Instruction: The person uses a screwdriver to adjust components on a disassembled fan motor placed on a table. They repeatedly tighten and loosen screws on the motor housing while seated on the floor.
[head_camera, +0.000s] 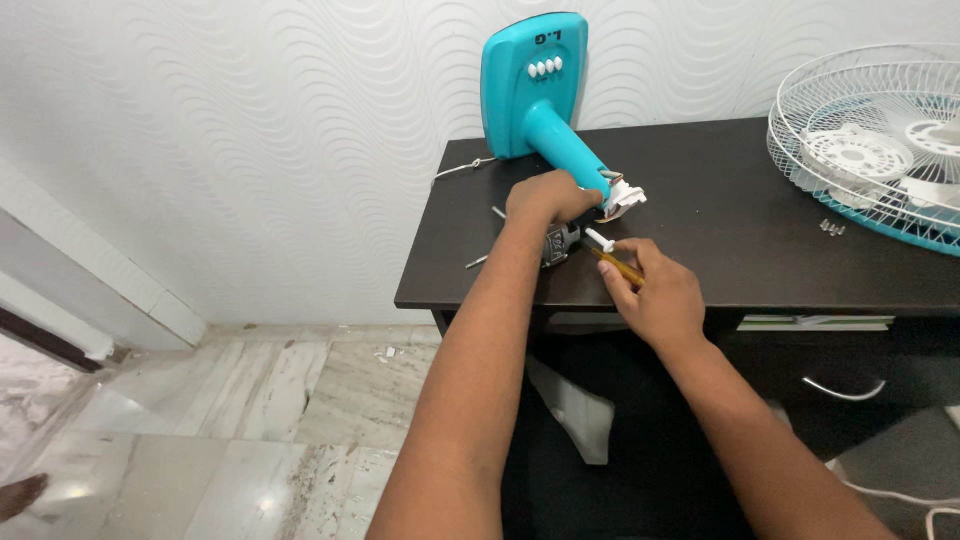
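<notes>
Head view: left hand (545, 198) clamps the teal fan stand (545, 120) mid-desk (700, 270); right hand (660, 295) pinches a yellow screwdriver (618, 262) near the front edge; loose screws (832, 228) beside the fan cage (870, 150).

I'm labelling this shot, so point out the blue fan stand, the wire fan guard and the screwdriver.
blue fan stand (533, 75): head view, on its flat base plate.
wire fan guard (800, 120): head view, on the left side of its white mesh.
screwdriver (620, 266): head view, on its yellow handle.
</notes>
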